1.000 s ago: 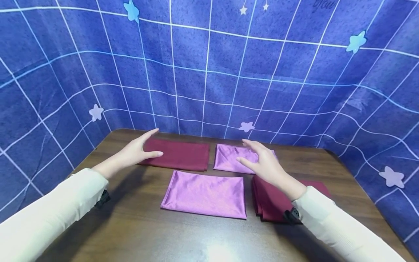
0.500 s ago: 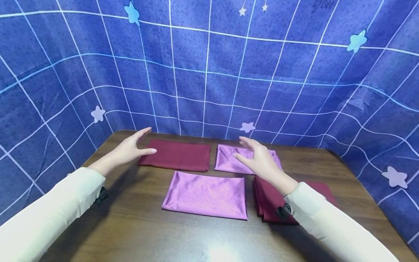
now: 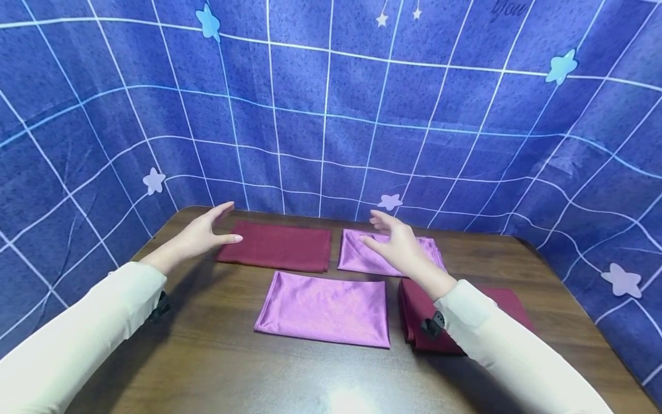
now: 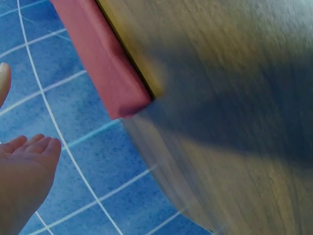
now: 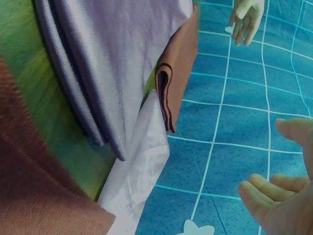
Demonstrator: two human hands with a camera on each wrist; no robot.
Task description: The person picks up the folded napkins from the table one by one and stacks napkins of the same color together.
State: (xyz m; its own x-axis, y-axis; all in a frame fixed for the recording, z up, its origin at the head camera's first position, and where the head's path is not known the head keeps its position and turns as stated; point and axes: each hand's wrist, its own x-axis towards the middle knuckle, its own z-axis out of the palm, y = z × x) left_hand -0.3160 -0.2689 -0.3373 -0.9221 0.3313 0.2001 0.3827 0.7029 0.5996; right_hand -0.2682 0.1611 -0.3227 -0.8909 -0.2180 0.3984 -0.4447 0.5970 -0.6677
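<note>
My left hand hovers with thumb and fingers spread, near the left end of a folded dark red cloth. In the left wrist view that red cloth lies apart from the hand. My right hand, also spread and holding nothing, is raised over a folded purple satin cloth at the back, partly covering it. Another purple satin cloth lies folded in the middle. Beneath my right forearm is a second folded dark red cloth, partly hidden by the sleeve.
All the cloths lie on a brown wooden table with rounded back corners. A blue curtain with white grid lines and stars hangs behind it and along both sides. A dark strap-like device sits under the right cuff.
Both hands have drifted a little to the left, still raised and spread. The cloths lie where they were.
</note>
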